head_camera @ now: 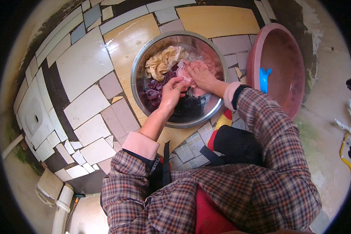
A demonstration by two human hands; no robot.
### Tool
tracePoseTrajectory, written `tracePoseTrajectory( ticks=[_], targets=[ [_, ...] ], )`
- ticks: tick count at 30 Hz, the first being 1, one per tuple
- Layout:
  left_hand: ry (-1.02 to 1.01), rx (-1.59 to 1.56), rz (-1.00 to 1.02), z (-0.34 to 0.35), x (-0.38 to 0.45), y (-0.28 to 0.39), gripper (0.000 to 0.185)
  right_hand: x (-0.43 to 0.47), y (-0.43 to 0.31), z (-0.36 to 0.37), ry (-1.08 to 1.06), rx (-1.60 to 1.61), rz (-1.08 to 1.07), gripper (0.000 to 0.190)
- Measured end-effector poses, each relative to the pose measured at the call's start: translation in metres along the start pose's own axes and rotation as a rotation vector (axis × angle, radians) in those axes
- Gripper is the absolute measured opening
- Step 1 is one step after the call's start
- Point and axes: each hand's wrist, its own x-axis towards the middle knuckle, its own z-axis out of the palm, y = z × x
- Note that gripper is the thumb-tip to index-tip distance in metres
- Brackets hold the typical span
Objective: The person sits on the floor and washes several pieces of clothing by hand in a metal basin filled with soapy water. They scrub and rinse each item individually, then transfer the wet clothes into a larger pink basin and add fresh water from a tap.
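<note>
A round stainless steel basin (136, 103) stands on the tiled floor with wet cloths in it. Over a pink cloth (183, 66) at its middle right lies my right hand (201, 77), palm down, fingers spread on the fabric. My left hand (173, 91) pinches the near edge of the same pink cloth between thumb and fingers. A crumpled beige cloth (161, 63) rests at the basin's far left. Below it is a dark purple cloth (154, 94), partly beside my left hand. Something dark (190, 106) lies near the basin's front, in what looks like water.
A large pink plastic tub (286, 73) leans against the right wall, with a bright blue object (264, 79) inside. A squat toilet pan (32, 115) is set in the floor at left. White pipes (65, 201) run at lower left. A yellow hose (343, 152) hangs at right.
</note>
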Motion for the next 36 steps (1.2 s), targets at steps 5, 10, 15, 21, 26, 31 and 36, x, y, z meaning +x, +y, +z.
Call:
tracePoseTrajectory(
  ticks=[5,10,15,21,26,31,36],
  targets=[
    [0.015,-0.031,-0.08,-0.004,0.008,-0.007,0.031,0.03,0.003,0.001,0.213,0.069,-0.025,0.061],
    [0.012,-0.19,-0.175,-0.003,0.006,-0.005,0.044,0.061,-0.007,-0.053,0.118,0.71,0.43,0.031],
    [-0.135,-0.567,-0.204,-0.002,0.006,0.01,0.072,0.054,-0.046,-0.137,-0.062,1.251,0.295,0.026],
    [-0.312,-0.892,-0.058,-0.013,0.016,0.01,0.083,0.006,-0.135,-0.179,-0.052,1.248,0.006,0.019],
    [-0.484,-0.774,0.151,-0.023,0.033,0.001,0.06,0.028,-0.138,-0.163,0.446,0.728,-0.241,0.018],
    [-0.173,-1.158,0.064,-0.003,0.022,-0.002,0.03,0.065,-0.092,-0.146,0.437,0.613,-0.04,0.023],
    [0.118,-0.789,0.066,0.008,0.009,0.024,0.029,0.066,-0.07,-0.134,0.194,0.831,0.293,0.033]
  ],
)
